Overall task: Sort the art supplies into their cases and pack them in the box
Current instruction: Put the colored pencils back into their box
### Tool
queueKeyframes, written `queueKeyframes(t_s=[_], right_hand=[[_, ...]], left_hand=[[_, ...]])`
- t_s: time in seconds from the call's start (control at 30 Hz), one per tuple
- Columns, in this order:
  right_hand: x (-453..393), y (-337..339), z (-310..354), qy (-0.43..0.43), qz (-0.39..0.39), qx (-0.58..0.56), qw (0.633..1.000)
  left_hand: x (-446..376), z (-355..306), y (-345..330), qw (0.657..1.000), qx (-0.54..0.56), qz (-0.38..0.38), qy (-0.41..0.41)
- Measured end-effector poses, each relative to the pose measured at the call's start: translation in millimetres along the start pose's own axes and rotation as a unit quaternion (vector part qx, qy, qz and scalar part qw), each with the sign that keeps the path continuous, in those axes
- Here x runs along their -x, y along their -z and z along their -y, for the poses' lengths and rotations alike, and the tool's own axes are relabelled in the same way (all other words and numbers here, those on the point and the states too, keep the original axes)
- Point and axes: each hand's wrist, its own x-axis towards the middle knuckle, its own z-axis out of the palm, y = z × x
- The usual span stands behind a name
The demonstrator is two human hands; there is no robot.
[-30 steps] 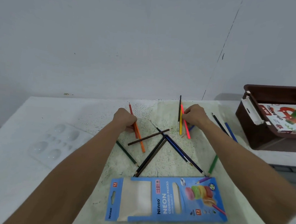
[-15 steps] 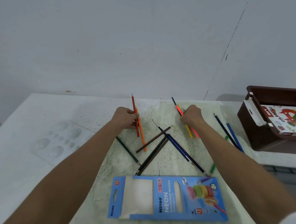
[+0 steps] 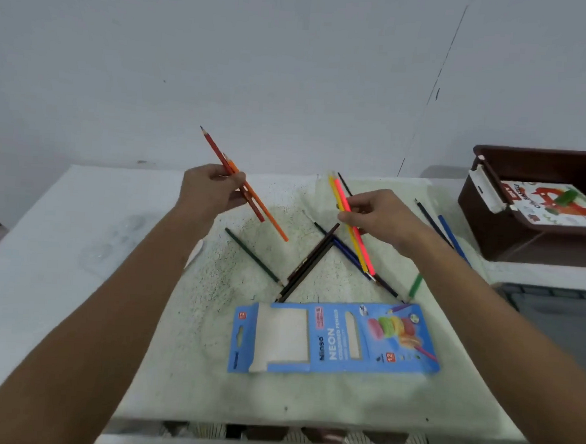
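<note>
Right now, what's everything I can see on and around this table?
Pencil case: one, blue card, flat on the cloth near the front edge.
Held pencils, left: two, red and orange, lifted off the table.
Held pencils, right: yellow and pink, plus a dark one behind.
Loose pencils: several, dark green, brown, black, blue and bright green, lying crossed on the cloth.
Cloth: one, pale green, over the table.
Paint palette: one, clear, left on the table.
Box: one, dark brown, far right, holding a printed carton.
Left hand: grips its pencils.
Right hand: pinches its pencils.
</note>
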Motion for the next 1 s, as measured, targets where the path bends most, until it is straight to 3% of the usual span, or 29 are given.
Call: queueKeyframes(t_s=[0.13, 0.23, 0.4, 0.53, 0.67, 0.83, 1.0], right_hand=[[47, -30, 10, 0.048, 0.156, 0.123, 0.979], [61, -50, -3, 0.031, 0.213, 0.179, 0.960], [72, -62, -17, -0.001, 0.215, 0.201, 0.956], [77, -65, -21, 0.001, 0.211, 0.197, 0.958], [82, -65, -26, 0.018, 0.210, 0.195, 0.958], [82, -65, -28, 0.017, 0.209, 0.173, 0.962], [81, -67, -31, 0.024, 0.200, 0.176, 0.964]], left_hand=[[73, 17, 17, 0.998, 0.018, 0.033, 0.043], [122, 45, 12, 0.994, 0.045, 0.027, 0.095], [167, 90, -21, 0.982, 0.097, -0.029, 0.158], [172, 104, -26, 0.976, 0.110, -0.106, 0.155], [168, 108, -3, 0.976, 0.060, -0.176, 0.114], [171, 119, 17, 0.962, 0.021, -0.242, 0.125], [175, 129, 19, 0.962, -0.030, -0.250, 0.111]])
